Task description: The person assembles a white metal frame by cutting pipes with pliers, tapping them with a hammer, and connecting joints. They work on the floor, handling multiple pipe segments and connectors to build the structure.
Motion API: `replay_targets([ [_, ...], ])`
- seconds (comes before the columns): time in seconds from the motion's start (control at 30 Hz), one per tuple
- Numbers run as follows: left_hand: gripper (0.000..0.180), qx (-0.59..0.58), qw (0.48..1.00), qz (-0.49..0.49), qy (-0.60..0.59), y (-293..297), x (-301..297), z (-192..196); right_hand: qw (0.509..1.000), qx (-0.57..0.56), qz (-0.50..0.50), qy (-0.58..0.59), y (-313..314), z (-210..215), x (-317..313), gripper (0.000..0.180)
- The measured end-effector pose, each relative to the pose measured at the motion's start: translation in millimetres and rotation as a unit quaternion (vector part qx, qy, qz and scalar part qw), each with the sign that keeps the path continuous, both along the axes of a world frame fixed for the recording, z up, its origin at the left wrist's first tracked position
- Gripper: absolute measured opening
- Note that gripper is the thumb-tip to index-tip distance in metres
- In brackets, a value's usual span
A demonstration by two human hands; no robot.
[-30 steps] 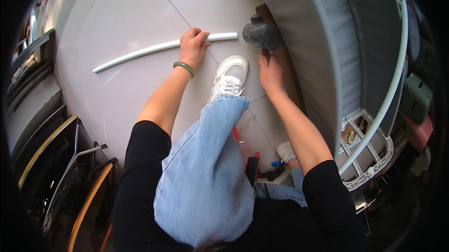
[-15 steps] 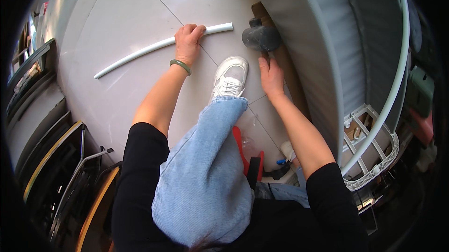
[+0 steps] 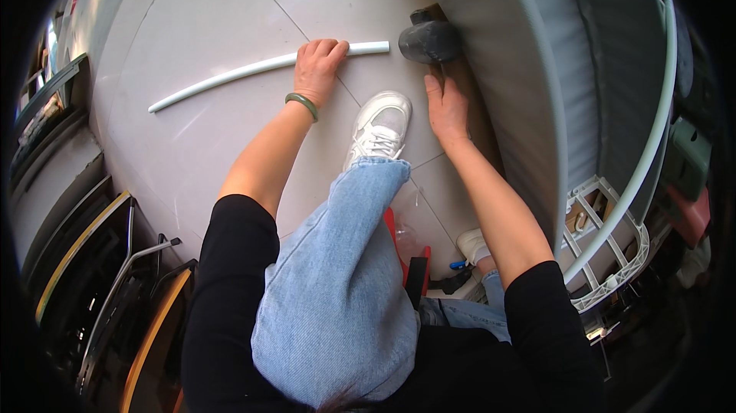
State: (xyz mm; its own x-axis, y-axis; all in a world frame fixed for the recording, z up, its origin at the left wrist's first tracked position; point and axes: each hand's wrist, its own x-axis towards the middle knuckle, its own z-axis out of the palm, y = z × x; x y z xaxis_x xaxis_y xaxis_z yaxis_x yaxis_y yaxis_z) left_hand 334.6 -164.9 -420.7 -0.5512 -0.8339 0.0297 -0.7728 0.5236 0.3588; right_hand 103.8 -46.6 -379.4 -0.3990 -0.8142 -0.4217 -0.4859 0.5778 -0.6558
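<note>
Little has shifted since the earlier frames: the left hand stays curled over the long white plastic pipe lying on the pale tiled floor. Its short end pokes out right of the knuckles. Flat and open, the right hand rests just below the dark grey round caster.

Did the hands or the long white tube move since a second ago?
Hardly anything changed. The left hand stays pressed on the white tube, which lies on the tiled floor as before. The right hand still rests flat by the dark grey wheel. The white shoe has not moved. Only the view shifted slightly.
</note>
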Motion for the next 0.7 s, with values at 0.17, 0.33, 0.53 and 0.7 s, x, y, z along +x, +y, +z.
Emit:
replay_targets([
  [0.17, 0.033, -0.027, 0.998, 0.034, 0.035, -3, -3, -1, 1.0, 0.006, 0.011, 0.01, -1, 0, 1, 0.051],
  [0.33, 0.035, -0.017, 0.998, 0.036, 0.056, -3, -2, -2, 1.0, -0.019, 0.005, -0.012, -4, 5, 7, 0.048],
  [0.53, 0.034, -0.019, 0.998, 0.033, 0.042, -4, -2, -2, 0.999, -0.011, 0.048, 0.019, -16, 4, 14, 0.046],
  [0.7, 0.035, -0.034, 0.998, 0.037, 0.039, -4, -1, -3, 0.999, 0.004, 0.027, 0.03, -19, 2, -2, 0.046],
])
